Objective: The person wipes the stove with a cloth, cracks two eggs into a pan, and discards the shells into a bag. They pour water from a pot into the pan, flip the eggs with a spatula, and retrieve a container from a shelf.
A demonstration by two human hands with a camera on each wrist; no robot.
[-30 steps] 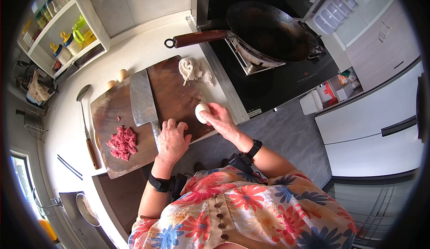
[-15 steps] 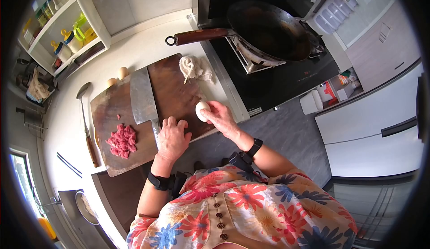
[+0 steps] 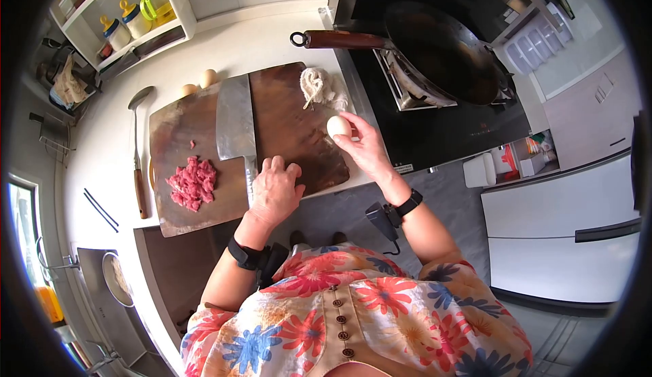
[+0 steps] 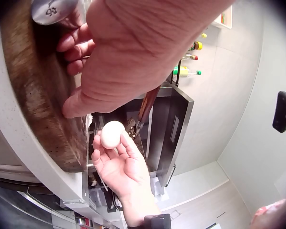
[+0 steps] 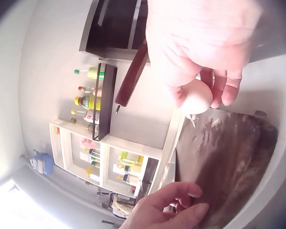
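Observation:
In the head view my right hand pinches a whole pale egg between thumb and fingers, above the right part of a dark wooden cutting board. My left hand lies at the board's near edge with fingers loosely bent, just right of the handle of a broad cleaver; nothing shows in its grasp. Chopped red meat sits on the left of the board. The right wrist view shows the egg under my right hand, apart from my left hand.
A wok stands on the stove, its handle over the counter. A white cloth lies at the board's far right corner. Two eggs are behind the board; a ladle and dark chopsticks lie to the left.
My right hand has carried the egg up and away from my body, farther from my left hand. My left hand stays beside the cleaver handle. The head view has shifted.

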